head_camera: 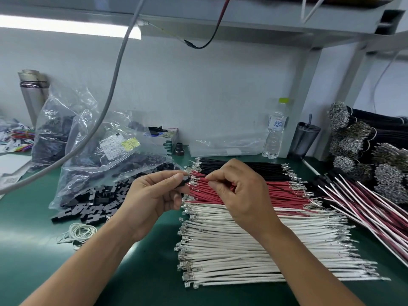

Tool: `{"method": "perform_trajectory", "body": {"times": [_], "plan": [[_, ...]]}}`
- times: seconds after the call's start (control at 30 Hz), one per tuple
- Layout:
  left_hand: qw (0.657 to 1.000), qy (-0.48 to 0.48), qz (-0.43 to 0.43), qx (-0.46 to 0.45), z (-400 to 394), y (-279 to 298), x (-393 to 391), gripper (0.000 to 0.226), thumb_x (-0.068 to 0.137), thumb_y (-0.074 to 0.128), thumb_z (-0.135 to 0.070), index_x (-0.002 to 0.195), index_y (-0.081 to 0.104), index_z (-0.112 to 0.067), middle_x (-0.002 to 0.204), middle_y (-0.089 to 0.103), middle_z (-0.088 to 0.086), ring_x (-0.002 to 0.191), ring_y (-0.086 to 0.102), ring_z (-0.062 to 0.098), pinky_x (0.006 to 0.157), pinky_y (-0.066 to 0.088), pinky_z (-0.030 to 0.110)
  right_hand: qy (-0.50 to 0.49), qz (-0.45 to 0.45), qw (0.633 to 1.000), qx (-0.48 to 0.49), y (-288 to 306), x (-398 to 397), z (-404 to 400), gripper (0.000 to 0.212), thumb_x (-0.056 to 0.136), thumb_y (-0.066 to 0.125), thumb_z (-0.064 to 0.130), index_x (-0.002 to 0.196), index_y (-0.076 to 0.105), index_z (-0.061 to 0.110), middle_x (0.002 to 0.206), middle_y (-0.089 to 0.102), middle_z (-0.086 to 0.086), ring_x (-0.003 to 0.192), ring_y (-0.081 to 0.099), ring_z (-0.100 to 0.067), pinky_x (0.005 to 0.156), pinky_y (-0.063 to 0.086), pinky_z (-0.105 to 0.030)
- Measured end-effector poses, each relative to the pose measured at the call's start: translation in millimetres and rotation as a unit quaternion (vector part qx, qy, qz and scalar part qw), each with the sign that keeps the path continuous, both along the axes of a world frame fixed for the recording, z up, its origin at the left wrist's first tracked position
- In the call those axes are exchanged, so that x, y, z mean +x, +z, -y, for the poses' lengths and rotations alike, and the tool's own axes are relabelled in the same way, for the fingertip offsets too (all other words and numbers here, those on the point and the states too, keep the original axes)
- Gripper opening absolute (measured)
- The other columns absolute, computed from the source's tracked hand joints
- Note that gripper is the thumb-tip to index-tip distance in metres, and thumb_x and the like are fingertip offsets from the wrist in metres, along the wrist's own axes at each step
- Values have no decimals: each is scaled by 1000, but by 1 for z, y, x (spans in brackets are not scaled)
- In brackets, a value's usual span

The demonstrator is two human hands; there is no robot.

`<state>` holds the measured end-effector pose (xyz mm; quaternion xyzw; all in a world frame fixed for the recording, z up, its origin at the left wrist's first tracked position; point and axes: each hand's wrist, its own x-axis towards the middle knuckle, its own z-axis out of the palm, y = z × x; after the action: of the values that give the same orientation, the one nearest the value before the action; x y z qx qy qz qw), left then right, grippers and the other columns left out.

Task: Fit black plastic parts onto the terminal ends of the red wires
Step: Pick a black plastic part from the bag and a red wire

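My left hand [152, 195] pinches a small black plastic part [186, 181] between thumb and fingers. My right hand [240, 191] pinches a wire [199, 179] just behind its metal terminal, whose tip points at the black part. Both hands hover above the row of red wires [284, 193] on the green mat. Loose black plastic parts [99, 204] lie spilled from a clear bag [106, 164] to the left.
Black wires [249, 166] lie behind the red row and white wires [254, 250] in front. Mixed red and white wires [371, 208] and dark wire bundles [364, 138] fill the right. A water bottle [274, 131], a dark cup [305, 140], a flask [33, 93] and rubber bands [79, 233] stand around.
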<state>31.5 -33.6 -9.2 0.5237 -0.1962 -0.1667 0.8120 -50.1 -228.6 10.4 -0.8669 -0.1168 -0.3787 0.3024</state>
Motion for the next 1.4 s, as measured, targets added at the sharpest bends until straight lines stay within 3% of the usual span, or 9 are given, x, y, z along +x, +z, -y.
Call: {"method": "perform_trajectory", "body": {"times": [0.2,0.73,1.0,1.4], "plan": [[1000,-6,-1,0,-1,1,1,21,79,74,-18,95,81,-5,78,74,17,52,59,19,51,52,25,11,1,1000,8,-3,1,0,7,88,77,17,94,78,19,86,61,14,81,63,-10,69,53,-28],[1000,-28,-11,5,-1,0,1,19,82,71,-17,94,82,-6,75,74,15,50,59,16,50,52,24,16,13,1000,24,-7,4,0,8,89,76,17,96,79,17,86,62,9,80,63,-12,68,54,-32],[999,-35,-17,7,-1,1,1,19,81,72,-18,92,82,-6,74,74,15,51,59,16,50,51,23,15,20,999,38,-7,3,0,8,89,76,15,95,79,18,86,62,11,81,63,-11,69,53,-26],[999,-33,-26,9,-2,0,2,21,81,72,-19,93,82,-6,74,73,15,49,58,15,50,52,23,14,33,999,6,-6,2,0,8,89,75,15,96,80,15,84,61,10,76,61,-11,65,51,-24]]}}
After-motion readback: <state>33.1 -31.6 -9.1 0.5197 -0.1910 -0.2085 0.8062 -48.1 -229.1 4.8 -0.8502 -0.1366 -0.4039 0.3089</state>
